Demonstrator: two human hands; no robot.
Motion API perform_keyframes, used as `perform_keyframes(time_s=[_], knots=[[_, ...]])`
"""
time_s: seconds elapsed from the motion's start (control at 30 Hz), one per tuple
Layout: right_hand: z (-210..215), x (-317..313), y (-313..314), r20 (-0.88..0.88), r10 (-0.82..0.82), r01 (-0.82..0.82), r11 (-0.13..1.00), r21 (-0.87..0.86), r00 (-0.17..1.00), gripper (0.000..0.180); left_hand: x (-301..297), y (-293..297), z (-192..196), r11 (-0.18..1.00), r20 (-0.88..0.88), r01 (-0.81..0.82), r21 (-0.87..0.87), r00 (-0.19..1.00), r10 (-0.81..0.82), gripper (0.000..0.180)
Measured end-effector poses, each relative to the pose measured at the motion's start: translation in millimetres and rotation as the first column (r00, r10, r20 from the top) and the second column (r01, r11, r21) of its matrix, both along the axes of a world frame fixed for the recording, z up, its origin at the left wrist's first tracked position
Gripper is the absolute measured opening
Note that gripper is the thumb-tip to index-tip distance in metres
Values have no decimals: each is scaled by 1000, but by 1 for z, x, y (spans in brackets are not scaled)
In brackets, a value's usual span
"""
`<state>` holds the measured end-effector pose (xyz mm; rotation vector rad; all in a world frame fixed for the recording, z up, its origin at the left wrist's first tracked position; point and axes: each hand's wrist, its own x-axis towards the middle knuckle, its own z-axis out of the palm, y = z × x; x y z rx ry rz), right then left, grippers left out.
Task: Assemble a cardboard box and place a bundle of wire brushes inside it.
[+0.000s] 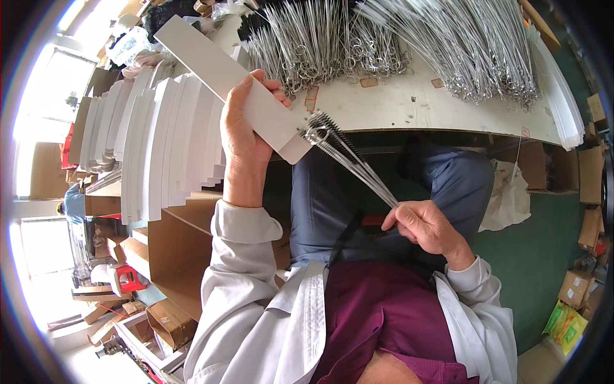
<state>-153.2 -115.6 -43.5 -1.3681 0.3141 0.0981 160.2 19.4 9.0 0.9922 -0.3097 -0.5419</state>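
Note:
My left hand (246, 131) is wrapped round a long, narrow white box (240, 86), held at a slant with its lower end toward my lap. Pinched in my right hand (427, 229) is a bundle of thin wire-handled brushes (361, 168). Their dark bristles and some wire loops lie close to the box's lower end. Whether any tips are inside the box, I cannot tell. On the table (371, 115) ahead, many similar metal wires with looped ends lie in a middle pile (320, 48) and a right pile (476, 54).
Long white boxes (169, 137) stand packed in rows at my left, above a large brown carton (182, 256). A red stool (130, 280) and more cartons (171, 323) are on the floor there. White strips (556, 96) lie at the table's right end. Cartons (574, 288) line the far right.

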Motion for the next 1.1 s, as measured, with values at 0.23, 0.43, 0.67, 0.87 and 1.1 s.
perform_keyframes(time_s=[0.23,0.43,0.67,0.87,1.1], knots=[[-9,6,6,-40,95,-96,995,-30,995,46,-6,1,-2,989,-72,-95,-117,994,87,42],[-19,6,5,-46,82,-83,996,-18,996,48,-8,1,-7,981,-116,-130,-145,987,113,41],[-25,7,-1,-144,176,-162,981,104,974,53,-10,1,-16,976,-94,-43,-215,995,23,41],[-25,7,-10,-219,201,-161,969,186,955,54,-27,-5,-19,988,-86,-27,-149,996,15,42],[-18,34,-10,-164,110,-115,993,-21,980,41,-71,-19,-52,997,-225,51,-62,972,-64,36]])
